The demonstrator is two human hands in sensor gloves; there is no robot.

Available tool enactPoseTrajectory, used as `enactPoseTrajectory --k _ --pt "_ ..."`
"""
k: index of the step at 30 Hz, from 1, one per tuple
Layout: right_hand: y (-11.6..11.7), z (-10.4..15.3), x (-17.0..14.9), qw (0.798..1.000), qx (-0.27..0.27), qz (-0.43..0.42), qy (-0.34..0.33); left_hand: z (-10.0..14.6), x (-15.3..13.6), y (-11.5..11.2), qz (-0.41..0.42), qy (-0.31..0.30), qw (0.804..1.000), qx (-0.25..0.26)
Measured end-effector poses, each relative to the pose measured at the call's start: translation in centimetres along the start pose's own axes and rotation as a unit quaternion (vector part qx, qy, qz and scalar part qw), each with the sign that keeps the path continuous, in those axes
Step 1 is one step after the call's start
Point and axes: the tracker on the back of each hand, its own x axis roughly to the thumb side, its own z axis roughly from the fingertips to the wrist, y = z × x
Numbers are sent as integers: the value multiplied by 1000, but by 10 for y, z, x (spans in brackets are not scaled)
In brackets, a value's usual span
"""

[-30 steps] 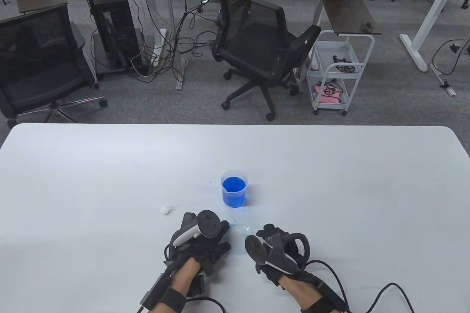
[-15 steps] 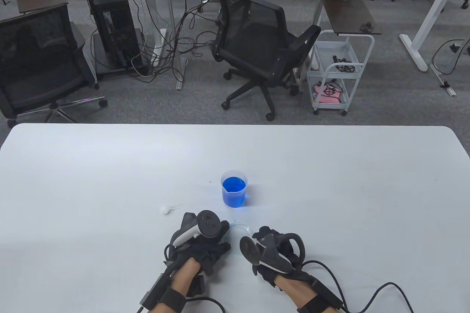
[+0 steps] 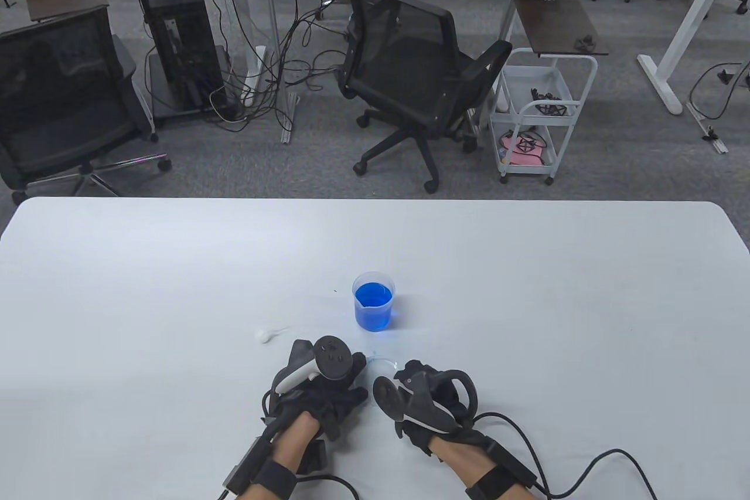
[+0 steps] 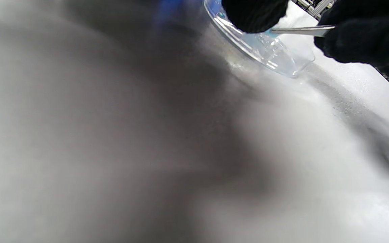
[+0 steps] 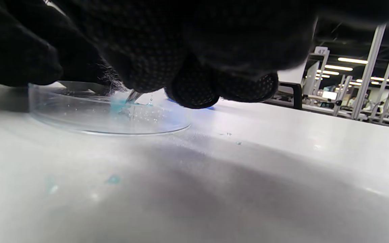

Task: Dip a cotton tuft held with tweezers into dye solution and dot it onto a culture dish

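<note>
A clear culture dish (image 3: pixel 382 363) lies on the white table between my hands, mostly covered by them. My right hand (image 3: pixel 422 391) grips metal tweezers (image 4: pixel 302 31) whose tip (image 5: pixel 133 97) presses a blue-stained cotton tuft (image 5: pixel 117 101) onto the dish floor (image 5: pixel 106 116). My left hand (image 3: pixel 325 383) rests at the dish's left rim; a fingertip (image 4: pixel 253 15) touches the dish wall (image 4: pixel 265 50). A beaker of blue dye (image 3: pixel 374 301) stands just beyond the dish. A spare white cotton tuft (image 3: pixel 266 334) lies to the left.
Small blue droplets (image 5: pixel 113 179) spot the table near the dish. Glove cables (image 3: pixel 592 465) trail off the front edge on the right. An office chair (image 3: pixel 410 72) and a white cart (image 3: pixel 536 113) stand beyond the table's far edge.
My right hand has slid left over the dish, closer to my left hand. My left hand, the beaker and the spare tuft have not moved.
</note>
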Motion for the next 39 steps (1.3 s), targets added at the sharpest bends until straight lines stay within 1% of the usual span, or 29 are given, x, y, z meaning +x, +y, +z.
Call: enactPoseTrajectory --k 5,10,12,21,27,32,35,39 --pt "0 -2 1 1000 -5 0 1 0 0 0 0 -1 1000 0" --pt "-16 -8 -6 999 -40 -28 20 0 0 0 -2 -1 1000 0" --pt "-18 -8 -7 998 -42 -32 23 -1 0 0 -2 -1 1000 -1" --pt "4 -9 3 1000 -3 2 8 -1 1 0 -2 -2 1000 -1" --pt "3 -10 2 1000 -12 6 9 -1 1 0 -2 -2 1000 -2" --pt "-12 -13 -7 998 -46 -16 29 -1 1 0 -2 -2 1000 -2" --pt "-14 -13 -10 998 -46 -17 32 -1 1 0 -3 -2 1000 -2" --pt "-6 -14 -6 999 -28 -3 26 -1 1 0 -1 -2 1000 -2"
